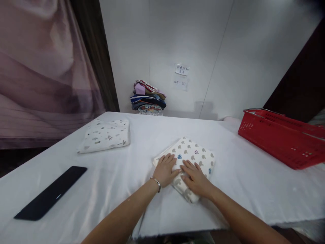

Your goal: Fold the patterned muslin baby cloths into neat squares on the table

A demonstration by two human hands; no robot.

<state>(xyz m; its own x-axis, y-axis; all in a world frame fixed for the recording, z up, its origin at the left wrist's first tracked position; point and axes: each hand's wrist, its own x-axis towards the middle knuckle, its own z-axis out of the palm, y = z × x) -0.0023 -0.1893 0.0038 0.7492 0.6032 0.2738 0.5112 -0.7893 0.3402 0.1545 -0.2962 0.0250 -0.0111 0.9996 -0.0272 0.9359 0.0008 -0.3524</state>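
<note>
A folded white cloth point(195, 152) printed with grey mushroom-like shapes and a few blue ones lies at an angle near the middle of the table. My left hand point(165, 170) rests flat on its left corner, fingers stretched out, a bracelet on the wrist. Close beside it, my right hand point(196, 179) presses on the cloth's lower part with the fingers spread. Both palms face down and nothing is gripped. Farther left lies a second folded white cloth point(106, 135) with small plant prints, apart from both hands.
A black flat slab point(52, 193) lies on the white-covered table point(111, 189) at left. The red basket point(276, 139) stands at the right. Beyond the back edge rises a stack of folded fabrics point(148, 98) against the wall. A pink curtain point(45, 74) hangs at left.
</note>
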